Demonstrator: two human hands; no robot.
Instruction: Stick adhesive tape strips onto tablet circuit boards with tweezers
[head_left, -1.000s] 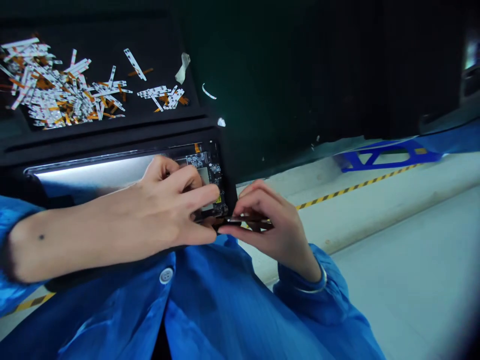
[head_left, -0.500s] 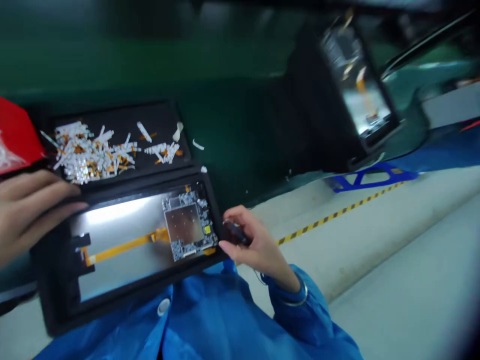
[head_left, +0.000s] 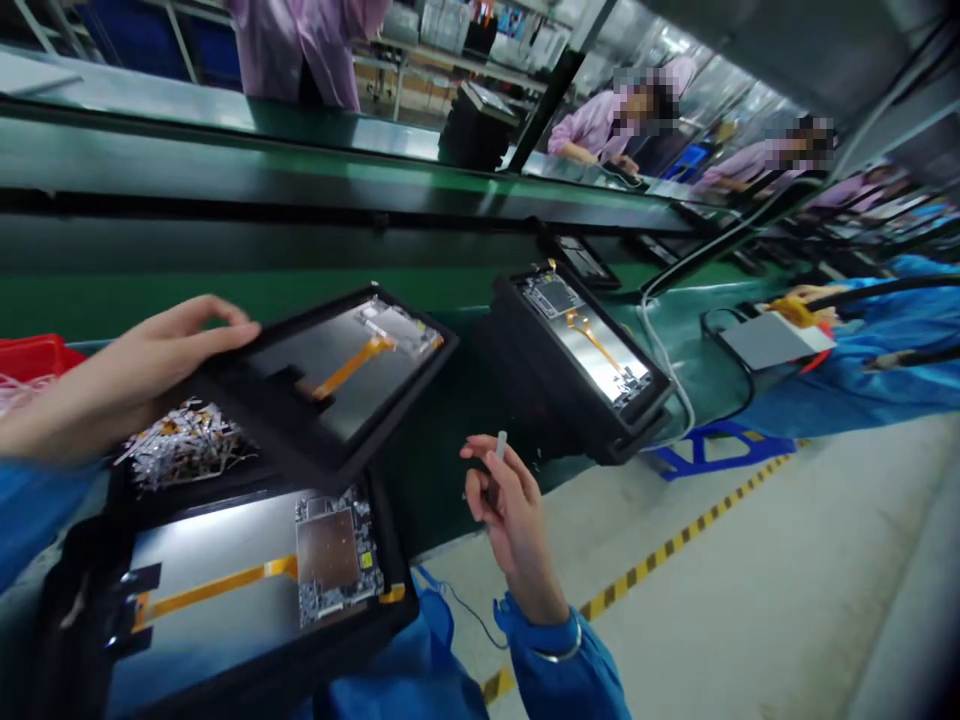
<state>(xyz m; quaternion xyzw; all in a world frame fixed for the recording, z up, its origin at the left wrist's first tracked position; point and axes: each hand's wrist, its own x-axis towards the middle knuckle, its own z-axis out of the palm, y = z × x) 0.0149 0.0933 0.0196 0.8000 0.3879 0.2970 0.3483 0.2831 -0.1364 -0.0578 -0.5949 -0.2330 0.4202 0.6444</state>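
Observation:
My left hand grips the upper left edge of a black tray, held tilted. A tablet screen panel with an orange ribbon cable lies in it. Below, partly covered by it, is a second black tray holding another silver panel and its circuit board. My right hand, apart from both trays, has its fingers closed around a slim pen-like tool; only its pale grey end shows. Behind the held tray is a heap of white and orange strips.
A stack of black trays stands to the right, a panel in the top one. At far left is a red bin. A white cable hangs beside the stack. Co-workers in pink stand across the green line; a blue-sleeved person is at right.
My left hand has left the lower tray's edge and now holds another tray up above it. My right hand has come away from that tray's right side. The view has tilted upward.

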